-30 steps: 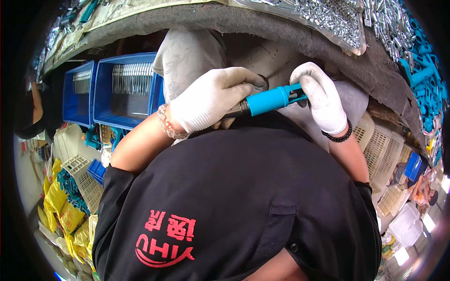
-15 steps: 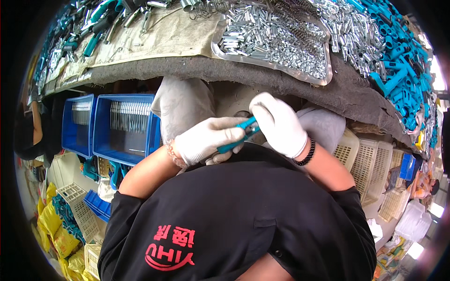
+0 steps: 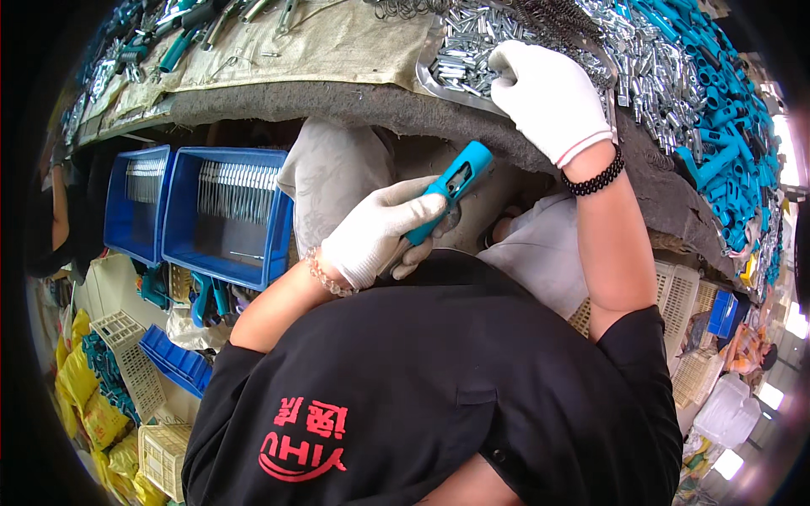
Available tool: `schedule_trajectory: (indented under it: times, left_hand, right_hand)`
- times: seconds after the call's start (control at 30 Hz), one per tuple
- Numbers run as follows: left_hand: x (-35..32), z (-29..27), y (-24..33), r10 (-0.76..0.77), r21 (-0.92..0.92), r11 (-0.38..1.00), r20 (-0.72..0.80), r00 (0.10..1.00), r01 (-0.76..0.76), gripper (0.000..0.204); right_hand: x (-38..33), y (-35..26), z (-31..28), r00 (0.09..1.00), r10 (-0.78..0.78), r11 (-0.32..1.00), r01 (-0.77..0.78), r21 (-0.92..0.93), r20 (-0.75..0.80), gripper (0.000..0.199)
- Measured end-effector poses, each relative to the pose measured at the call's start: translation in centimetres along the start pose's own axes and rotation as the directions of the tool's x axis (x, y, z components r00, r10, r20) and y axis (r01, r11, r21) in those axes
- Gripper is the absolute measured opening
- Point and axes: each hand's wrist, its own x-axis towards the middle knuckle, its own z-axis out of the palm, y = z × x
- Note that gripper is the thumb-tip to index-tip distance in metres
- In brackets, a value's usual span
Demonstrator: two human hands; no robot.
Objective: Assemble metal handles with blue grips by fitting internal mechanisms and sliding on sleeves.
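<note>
So the gloved left hand (image 3: 384, 232) has its fingers wrapped round the lower end of a teal tubular housing (image 3: 472, 160), holding it tilted up over the lap, just short of the surface (image 3: 329, 46), with its cut-out slot showing. The gloved right hand (image 3: 548, 97) is over at the tray (image 3: 428, 82) of small silver metal pieces (image 3: 460, 63), fingers curled, though I honestly can't tell if they've got anything. Loads of teal plastic housings (image 3: 721, 160) are heaped to its right.
</note>
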Motion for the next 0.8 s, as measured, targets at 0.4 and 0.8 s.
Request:
schedule_trajectory:
  times: [0.4,0.8]
  left_hand:
    - [0.0,-0.8,0.6,0.024,-0.010,1.000,-0.009,1.000,-0.024,0.051]
    - [0.7,-0.2,0.0,0.023,0.255,0.967,-0.133,0.991,0.012,0.054]
  right_hand:
    - [-4.9,-2.9,-2.4,0.994,-0.089,0.855,0.042,0.517,0.065,0.019]
    - [-7.2,-5.8,0.0,0.978,-0.210,0.923,0.199,0.330,-0.002,0.017]
